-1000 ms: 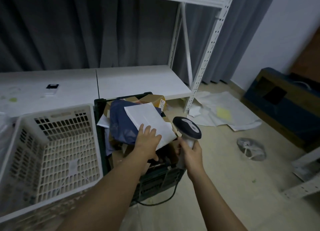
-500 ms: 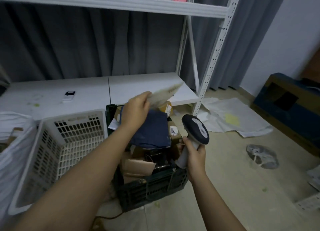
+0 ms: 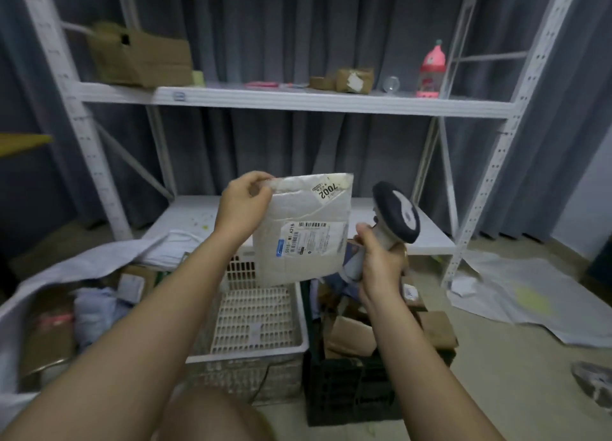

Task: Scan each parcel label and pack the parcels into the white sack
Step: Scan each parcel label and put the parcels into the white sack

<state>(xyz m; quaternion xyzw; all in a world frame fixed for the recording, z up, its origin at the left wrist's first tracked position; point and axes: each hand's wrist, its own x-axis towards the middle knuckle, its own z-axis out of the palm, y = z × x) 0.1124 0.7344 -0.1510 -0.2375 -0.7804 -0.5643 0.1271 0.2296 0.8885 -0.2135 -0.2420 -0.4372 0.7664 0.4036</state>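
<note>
White padded parcel (image 3: 303, 228), label facing the viewer, held upright above the white crate (image 3: 261, 321); left hand (image 3: 243, 205) pinches its top-left corner. Right hand (image 3: 379, 265) grips the scanner (image 3: 394, 218) handle just beside it. White sack (image 3: 49, 295) lies at left.

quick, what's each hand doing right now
Left hand: pinches the top corner of the white padded parcel, label facing the camera.
Right hand: grips the handle of the barcode scanner.

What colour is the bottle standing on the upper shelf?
Pink, with a green tip on top: the bottle, seen in the head view.
</note>
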